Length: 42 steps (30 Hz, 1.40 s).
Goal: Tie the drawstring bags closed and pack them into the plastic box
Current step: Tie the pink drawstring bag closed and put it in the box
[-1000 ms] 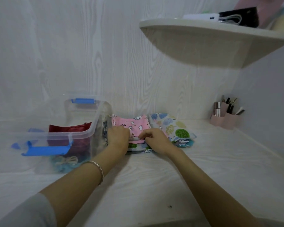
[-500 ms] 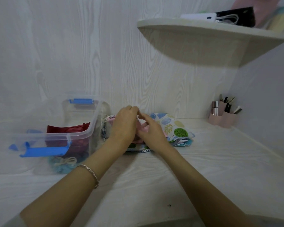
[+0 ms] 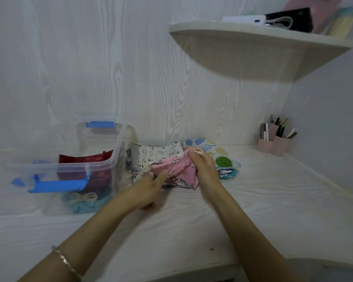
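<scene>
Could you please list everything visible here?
plastic box: 1, clear with blue latches, desk left
red bag: 1, red, inside box
teal bag: 1, teal, box bottom
pink bag: 1, pink, between both hands
white printed bag: 1, white, behind pink bag
leaf-print bag: 1, multicoloured, right of pink bag
organiser: 1, pink, desk right rear
shelf: 1, white, upper right
left hand: 1, holds pink bag's left end
right hand: 1, grips pink bag's top
</scene>
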Motion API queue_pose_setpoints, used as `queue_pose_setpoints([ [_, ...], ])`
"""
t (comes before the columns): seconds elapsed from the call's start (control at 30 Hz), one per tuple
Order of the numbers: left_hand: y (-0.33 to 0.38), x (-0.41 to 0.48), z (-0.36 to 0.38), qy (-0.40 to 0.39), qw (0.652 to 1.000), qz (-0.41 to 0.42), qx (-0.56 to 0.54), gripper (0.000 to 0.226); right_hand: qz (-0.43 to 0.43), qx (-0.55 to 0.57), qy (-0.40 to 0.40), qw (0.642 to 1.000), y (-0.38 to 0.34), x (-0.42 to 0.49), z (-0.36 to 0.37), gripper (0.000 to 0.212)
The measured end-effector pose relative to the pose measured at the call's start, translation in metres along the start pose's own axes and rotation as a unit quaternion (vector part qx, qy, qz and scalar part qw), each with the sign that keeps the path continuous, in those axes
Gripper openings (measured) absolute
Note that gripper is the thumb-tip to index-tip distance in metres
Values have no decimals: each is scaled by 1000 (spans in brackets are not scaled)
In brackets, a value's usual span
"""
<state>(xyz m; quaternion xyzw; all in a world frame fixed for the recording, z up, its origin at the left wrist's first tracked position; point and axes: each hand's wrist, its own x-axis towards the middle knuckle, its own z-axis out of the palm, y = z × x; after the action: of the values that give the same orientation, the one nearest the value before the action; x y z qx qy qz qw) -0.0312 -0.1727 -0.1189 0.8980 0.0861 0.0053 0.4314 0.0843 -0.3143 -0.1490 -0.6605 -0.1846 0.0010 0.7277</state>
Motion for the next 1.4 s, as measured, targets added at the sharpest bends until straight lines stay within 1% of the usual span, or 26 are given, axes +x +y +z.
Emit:
queue_pose_setpoints([
  [0.03, 0, 4, 2, 48, 997, 34, -53, 31, 4, 3, 3, 1000, -1, -1, -1, 34],
  [0.07, 0, 9, 3, 78, 989, 45, -116, 30, 11, 9, 5, 1000, -3, -1, -2, 35],
  [0.13, -2, 19, 4, 129, 971, 47, -197, 42, 29, 19, 6, 999, -4, 1, -6, 36],
  [0.17, -5, 24, 5, 157, 964, 53, -208, 48, 41, 24, 7, 999, -5, 1, -7, 37],
  [0.27, -4, 28, 5, 246, 935, 85, -240, 37, 68, 42, 16, 997, -4, 4, -14, 37],
  [0.33, 4, 26, 2, 286, 909, 105, -283, 38, 73, 61, 51, 994, -2, 10, -20, 38],
  [0.4, 4, 27, 3, 300, 894, 125, -310, 39, 80, 81, 88, 990, -1, 14, -27, 40],
  [0.53, 4, 28, 3, 297, 869, 121, -377, 44, 94, 144, 131, 976, 0, 15, -40, 41],
  [0.6, 5, 28, 0, 267, 854, 129, -428, 45, 109, 218, 135, 960, 2, 15, -46, 43],
  [0.7, 7, 29, -2, 202, 822, 133, -516, 45, 125, 368, 109, 915, 3, 16, -48, 44],
  [0.73, 8, 29, -3, 195, 823, 125, -519, 45, 128, 399, 105, 902, 3, 17, -48, 45],
  [0.77, 8, 29, -3, 193, 831, 118, -508, 45, 137, 415, 99, 894, 3, 18, -48, 46],
  [0.8, 8, 29, -3, 192, 842, 117, -490, 45, 147, 403, 93, 899, 2, 19, -48, 46],
  [0.83, 8, 29, -2, 190, 853, 119, -471, 46, 154, 364, 83, 915, 2, 20, -47, 46],
  [0.93, 7, 29, 1, 177, 871, 117, -444, 46, 140, 172, 54, 974, -2, 20, -41, 44],
  [1.0, 7, 27, 2, 152, 897, 129, -393, 46, 126, 5, 17, 992, -8, 17, -33, 37],
  [1.03, 8, 25, 3, 137, 916, 150, -347, 46, 110, -96, -14, 989, -12, 15, -28, 34],
  [1.07, 10, 22, 3, 124, 931, 180, -291, 45, 83, -190, -52, 977, -16, 14, -23, 29],
  [1.1, 13, 22, 4, 118, 941, 212, -235, 43, 54, -260, -97, 959, -17, 16, -18, 21],
  [1.13, 17, 22, 5, 118, 945, 239, -188, 41, 37, -301, -148, 941, -18, 16, -13, 18],
  [1.2, 24, 25, 6, 133, 945, 268, -134, 37, 33, -321, -220, 921, -19, 13, -3, 43],
  [1.23, 28, 28, 6, 141, 944, 272, -120, 36, 31, -324, -232, 917, -21, 11, 1, 45],
  [1.3, 33, 35, 2, 138, 952, 251, -108, 35, 33, -288, -250, 924, -25, 8, 5, 37],
  [1.37, 38, 44, -2, 109, 967, 212, -93, 37, 51, -229, -272, 933, -32, 1, 5, 23],
  [1.4, 41, 49, -3, 92, 973, 192, -84, 37, 63, -194, -285, 937, -36, -3, 5, 28],
])
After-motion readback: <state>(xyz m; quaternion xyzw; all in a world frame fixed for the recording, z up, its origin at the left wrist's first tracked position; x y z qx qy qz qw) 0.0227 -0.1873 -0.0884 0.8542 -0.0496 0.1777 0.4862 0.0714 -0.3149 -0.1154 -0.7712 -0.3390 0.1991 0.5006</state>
